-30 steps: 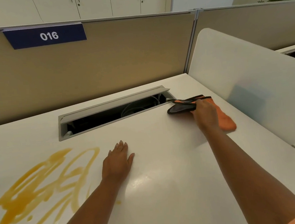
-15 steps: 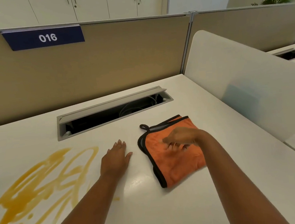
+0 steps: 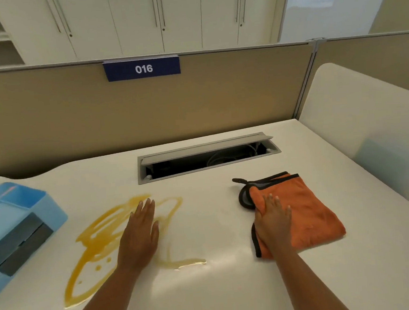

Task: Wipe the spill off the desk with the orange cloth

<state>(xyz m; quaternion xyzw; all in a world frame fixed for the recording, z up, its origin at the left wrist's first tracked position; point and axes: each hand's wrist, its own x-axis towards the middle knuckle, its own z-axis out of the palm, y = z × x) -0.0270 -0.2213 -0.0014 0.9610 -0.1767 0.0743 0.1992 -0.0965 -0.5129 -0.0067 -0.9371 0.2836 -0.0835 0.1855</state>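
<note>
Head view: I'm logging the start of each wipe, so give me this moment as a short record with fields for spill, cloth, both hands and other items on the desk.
spill: yellow-orange liquid smear on the white desk, left of centre, unwiped
cloth: orange cloth, folded, flat on the desk right of the spill, not touching it
right hand: right hand flat, palm down on the cloth's left part
left hand: left hand open, fingers extended, over the spill's right part; contact unclear
other items: blue tray at left edge; open cable slot behind
</note>
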